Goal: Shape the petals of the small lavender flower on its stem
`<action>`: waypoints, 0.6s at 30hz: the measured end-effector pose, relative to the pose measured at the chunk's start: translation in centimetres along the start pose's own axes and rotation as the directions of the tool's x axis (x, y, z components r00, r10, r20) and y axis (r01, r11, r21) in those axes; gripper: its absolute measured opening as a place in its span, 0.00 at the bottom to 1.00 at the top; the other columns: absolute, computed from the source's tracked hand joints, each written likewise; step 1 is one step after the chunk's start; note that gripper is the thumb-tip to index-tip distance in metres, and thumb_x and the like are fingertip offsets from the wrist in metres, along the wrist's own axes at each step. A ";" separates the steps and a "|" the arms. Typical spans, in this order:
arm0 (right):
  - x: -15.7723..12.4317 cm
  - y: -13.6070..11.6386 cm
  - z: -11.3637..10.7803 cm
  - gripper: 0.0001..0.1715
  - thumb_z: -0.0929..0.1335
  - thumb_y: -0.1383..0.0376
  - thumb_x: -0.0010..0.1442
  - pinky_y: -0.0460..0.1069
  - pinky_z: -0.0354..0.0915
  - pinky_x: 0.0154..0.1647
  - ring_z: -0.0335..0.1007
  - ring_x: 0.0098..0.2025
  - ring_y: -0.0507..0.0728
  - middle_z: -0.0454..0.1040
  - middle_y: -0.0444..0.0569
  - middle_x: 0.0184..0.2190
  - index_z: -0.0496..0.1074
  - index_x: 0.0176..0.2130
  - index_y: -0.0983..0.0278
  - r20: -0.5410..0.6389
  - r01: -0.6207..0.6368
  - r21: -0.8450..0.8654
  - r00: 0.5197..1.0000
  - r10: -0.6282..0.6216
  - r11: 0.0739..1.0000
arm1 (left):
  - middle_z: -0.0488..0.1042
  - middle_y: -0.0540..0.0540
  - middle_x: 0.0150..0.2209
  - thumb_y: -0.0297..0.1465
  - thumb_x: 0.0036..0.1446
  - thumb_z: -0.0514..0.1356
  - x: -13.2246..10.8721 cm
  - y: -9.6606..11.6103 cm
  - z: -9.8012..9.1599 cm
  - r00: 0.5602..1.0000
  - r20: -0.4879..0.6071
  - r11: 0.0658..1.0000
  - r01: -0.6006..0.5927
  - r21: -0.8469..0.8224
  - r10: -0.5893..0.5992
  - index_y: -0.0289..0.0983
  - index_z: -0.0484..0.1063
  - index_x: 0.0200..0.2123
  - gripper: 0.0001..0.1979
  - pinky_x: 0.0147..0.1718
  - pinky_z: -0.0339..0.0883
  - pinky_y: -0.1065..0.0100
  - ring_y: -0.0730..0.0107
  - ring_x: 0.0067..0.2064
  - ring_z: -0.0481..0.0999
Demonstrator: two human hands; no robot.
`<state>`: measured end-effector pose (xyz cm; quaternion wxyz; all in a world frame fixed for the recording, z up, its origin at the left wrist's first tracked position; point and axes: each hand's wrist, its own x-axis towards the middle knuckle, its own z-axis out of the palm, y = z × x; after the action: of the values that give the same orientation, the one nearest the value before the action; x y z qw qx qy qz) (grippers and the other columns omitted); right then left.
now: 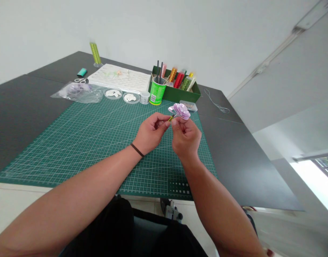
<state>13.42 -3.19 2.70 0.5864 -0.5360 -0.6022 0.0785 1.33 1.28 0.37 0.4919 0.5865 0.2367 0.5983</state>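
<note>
Head view: left hand (151, 134) and right hand (185, 137) close together, fingers pinching green stem (171, 118) of lilac flower (180, 111). Flower held in air above green cutting mat (99, 150). Dark wristband (137, 150) on left wrist. Green cup (156, 92) ahead, beside green box (186, 94); cup's label too small to read.

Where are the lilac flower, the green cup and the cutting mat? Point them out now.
lilac flower (181, 111), head view, on its petals
green cup (157, 92), head view, on its printed side
cutting mat (72, 153), head view, on its bare grid
</note>
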 end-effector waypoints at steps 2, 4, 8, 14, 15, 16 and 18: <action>0.0 0.0 0.1 0.14 0.68 0.57 0.66 0.46 0.51 0.24 0.53 0.20 0.48 0.61 0.36 0.18 0.75 0.33 0.63 -0.016 0.009 -0.010 1.000 -0.009 1.000 | 0.78 0.49 0.35 0.39 0.59 0.69 0.0 -0.1 0.0 0.999 0.002 0.999 -0.033 0.006 0.033 0.37 0.77 0.41 0.13 0.39 0.69 0.69 0.74 0.36 0.75; -0.1 -0.1 0.3 0.13 0.68 0.57 0.66 0.46 0.51 0.23 0.52 0.20 0.48 0.60 0.36 0.18 0.76 0.33 0.62 -0.034 0.016 -0.021 0.999 -0.017 1.000 | 0.77 0.50 0.34 0.40 0.60 0.68 0.0 -0.2 0.1 0.999 0.016 0.999 -0.037 -0.028 0.038 0.38 0.77 0.41 0.13 0.36 0.68 0.70 0.75 0.34 0.73; -0.1 -0.1 0.5 0.13 0.69 0.57 0.65 0.45 0.52 0.23 0.53 0.20 0.48 0.61 0.36 0.18 0.77 0.35 0.62 -0.072 0.038 -0.040 0.997 -0.041 0.998 | 0.71 0.53 0.28 0.41 0.64 0.64 -0.1 -0.1 0.2 0.999 0.040 0.994 0.009 -0.107 -0.005 0.39 0.77 0.42 0.12 0.27 0.61 0.72 0.78 0.26 0.64; -0.2 0.1 0.4 0.14 0.69 0.56 0.65 0.45 0.53 0.24 0.53 0.20 0.48 0.61 0.36 0.17 0.78 0.35 0.63 -0.087 0.050 -0.076 0.995 -0.057 0.996 | 0.78 0.49 0.34 0.43 0.61 0.66 -0.1 -0.3 0.2 0.998 0.039 0.996 0.059 -0.067 -0.056 0.39 0.79 0.45 0.15 0.34 0.66 0.69 0.75 0.32 0.71; -0.2 0.1 0.4 0.14 0.69 0.56 0.65 0.45 0.53 0.24 0.53 0.20 0.48 0.61 0.36 0.17 0.78 0.35 0.63 -0.086 0.042 -0.077 0.995 -0.049 0.996 | 0.79 0.48 0.35 0.43 0.60 0.67 0.0 -0.3 0.2 0.998 0.037 0.996 0.059 -0.071 -0.056 0.38 0.79 0.44 0.16 0.36 0.68 0.69 0.75 0.34 0.72; -0.1 0.1 0.4 0.14 0.69 0.56 0.65 0.45 0.53 0.24 0.53 0.20 0.48 0.60 0.36 0.17 0.78 0.35 0.63 -0.086 0.033 -0.078 0.996 -0.040 0.996 | 0.80 0.47 0.36 0.43 0.59 0.68 0.0 -0.2 0.2 0.998 0.034 0.995 0.062 -0.082 -0.059 0.38 0.79 0.43 0.16 0.38 0.69 0.68 0.74 0.35 0.74; -0.1 0.2 0.3 0.14 0.69 0.56 0.64 0.45 0.53 0.24 0.53 0.20 0.48 0.60 0.36 0.17 0.78 0.35 0.63 -0.082 0.017 -0.071 0.996 -0.023 0.997 | 0.80 0.47 0.37 0.43 0.57 0.69 0.1 -0.1 0.2 0.997 0.022 0.992 0.072 -0.101 -0.070 0.38 0.79 0.42 0.16 0.40 0.70 0.68 0.74 0.36 0.75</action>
<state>13.21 -3.03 2.40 0.5923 -0.5530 -0.5853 0.0290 1.55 1.34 0.34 0.5442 0.5575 0.2220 0.5863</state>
